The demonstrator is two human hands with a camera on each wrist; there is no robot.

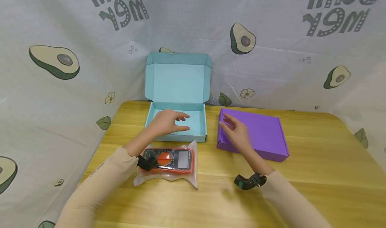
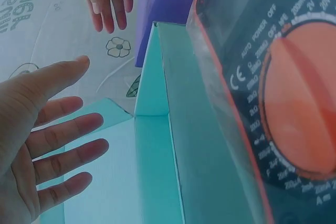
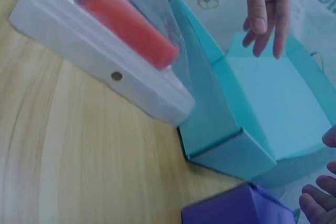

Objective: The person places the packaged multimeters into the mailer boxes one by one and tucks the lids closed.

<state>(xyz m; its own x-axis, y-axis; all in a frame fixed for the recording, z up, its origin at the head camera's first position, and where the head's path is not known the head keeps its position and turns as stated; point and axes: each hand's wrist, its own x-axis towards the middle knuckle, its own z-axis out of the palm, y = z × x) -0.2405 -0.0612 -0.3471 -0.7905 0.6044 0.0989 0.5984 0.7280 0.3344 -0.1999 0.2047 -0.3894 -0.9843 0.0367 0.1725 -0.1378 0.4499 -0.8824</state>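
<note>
My left hand (image 1: 169, 122) hovers over the light blue box (image 1: 178, 138), its fingers spread and nothing between them. That box stands with its lid (image 1: 178, 83) raised at the back. My right hand (image 1: 236, 132), also holding nothing, is above the left part of a closed purple box (image 1: 259, 130), fingers loosely bent. In front of the blue box lies a red and black multimeter (image 1: 182, 159) in a clear plastic bag (image 1: 193, 177). The left wrist covers part of it. In the left wrist view the multimeter's orange dial (image 2: 304, 98) shows close up.
A wooden table (image 1: 319, 174) carries all of these. Behind it hangs a pale cloth (image 1: 280, 60) printed with avocados. Black straps with small devices are on both wrists, the right one (image 1: 248, 182) plainly visible.
</note>
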